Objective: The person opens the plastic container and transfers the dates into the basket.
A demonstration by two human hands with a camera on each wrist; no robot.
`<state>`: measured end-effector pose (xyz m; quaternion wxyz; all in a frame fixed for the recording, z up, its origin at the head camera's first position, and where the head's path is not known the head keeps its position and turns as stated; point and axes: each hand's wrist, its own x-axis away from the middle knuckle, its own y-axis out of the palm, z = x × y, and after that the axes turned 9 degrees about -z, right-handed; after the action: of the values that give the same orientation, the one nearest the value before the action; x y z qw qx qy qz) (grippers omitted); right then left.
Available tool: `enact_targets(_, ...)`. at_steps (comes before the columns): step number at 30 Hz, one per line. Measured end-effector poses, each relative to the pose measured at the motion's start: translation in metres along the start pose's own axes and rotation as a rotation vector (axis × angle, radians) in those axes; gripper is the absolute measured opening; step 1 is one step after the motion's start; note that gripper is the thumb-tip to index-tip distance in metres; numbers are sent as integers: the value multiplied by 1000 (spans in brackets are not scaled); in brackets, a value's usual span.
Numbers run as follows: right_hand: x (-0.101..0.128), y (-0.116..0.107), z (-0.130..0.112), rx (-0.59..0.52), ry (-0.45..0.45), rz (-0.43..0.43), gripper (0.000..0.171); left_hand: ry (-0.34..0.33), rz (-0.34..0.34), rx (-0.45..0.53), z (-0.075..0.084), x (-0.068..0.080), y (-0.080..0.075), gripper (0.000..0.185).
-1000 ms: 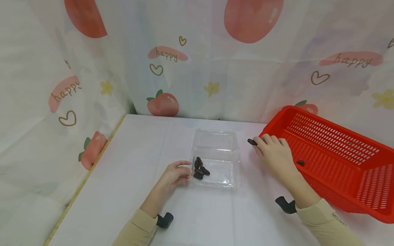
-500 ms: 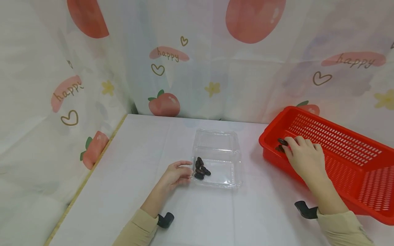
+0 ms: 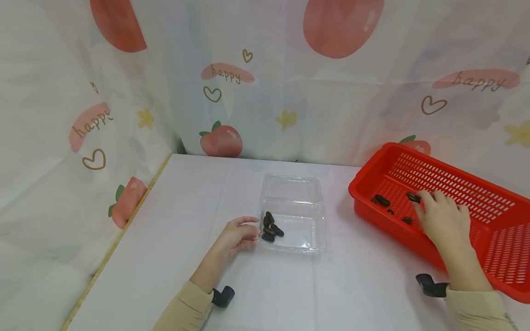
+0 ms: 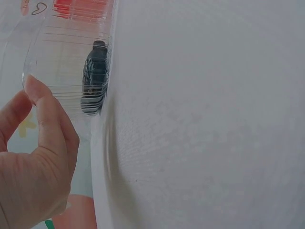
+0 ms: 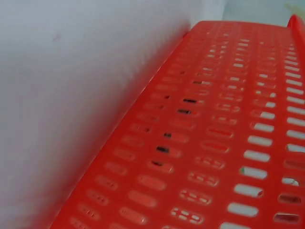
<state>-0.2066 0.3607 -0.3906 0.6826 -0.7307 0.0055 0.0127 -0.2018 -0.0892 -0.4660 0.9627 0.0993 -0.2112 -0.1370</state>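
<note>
At the table's middle stands an open clear plastic box (image 3: 300, 230), its lid folded back. Several dark oval, date-like pieces (image 3: 271, 228) lie in its left part. My left hand (image 3: 237, 236) is at the box's left side; in the left wrist view, thumb and index finger pinch its rim, and dark pieces (image 4: 95, 76) show through the clear wall. My right hand (image 3: 446, 220) is over the red basket (image 3: 492, 230), pinching a dark date-like piece (image 3: 413, 197) at its fingertips. Other such pieces (image 3: 383, 200) lie in the basket. The right wrist view shows mostly the basket's slotted wall (image 5: 190, 143), hiding that hand.
The red basket stands at the right of the white table (image 3: 198, 197), its slotted walls rising around the right hand. A patterned cloth (image 3: 256, 110) hangs along the back and left of the table.
My right hand has moved right, from beside the red basket to over its inside, with the dark piece at its fingertips. The left hand and the clear box have stayed put.
</note>
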Motion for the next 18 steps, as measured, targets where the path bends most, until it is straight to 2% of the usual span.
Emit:
enact_targets(9,-3,8,18,1,73,-78,40,-6,-9,2,2,2,1,39)
enact_targets(18,-5,8,20,7,103,-119,40,7,-10,10,-1,-1,-1,39)
